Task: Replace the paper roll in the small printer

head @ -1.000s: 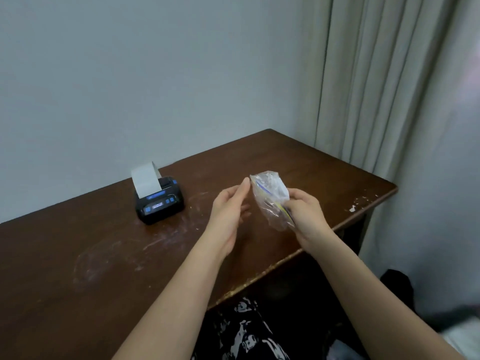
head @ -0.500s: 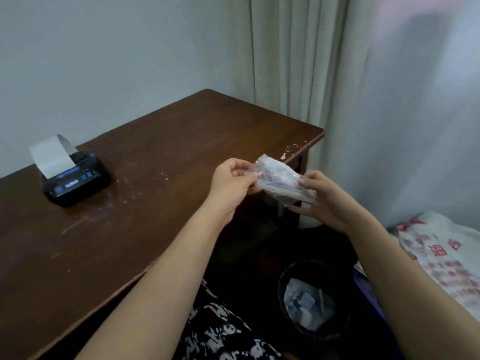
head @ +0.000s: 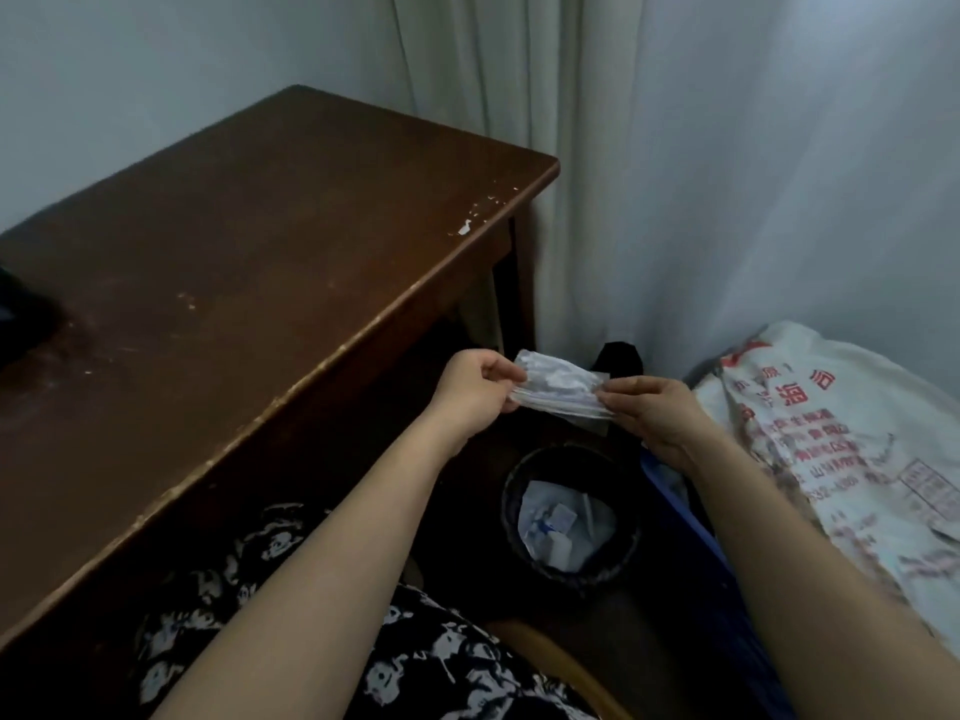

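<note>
A crumpled clear plastic wrapper (head: pixel 558 388) with faint blue print is stretched flat between my hands, off the right of the table and above a bin. My left hand (head: pixel 475 388) pinches its left end and my right hand (head: pixel 652 415) pinches its right end. Only a dark sliver of the small black printer (head: pixel 21 317) shows at the far left edge of the table; its paper strip is out of view.
The dark wooden table (head: pixel 260 241) fills the left, its front edge running diagonally. A black waste bin (head: pixel 569 517) holding white scraps stands on the floor below the wrapper. A white printed sack (head: pixel 831 439) lies at right. Curtains hang behind.
My view has swung right and down, so the printer has slid to the left edge. Both hands carried the wrapper off the table to above the bin and flattened it.
</note>
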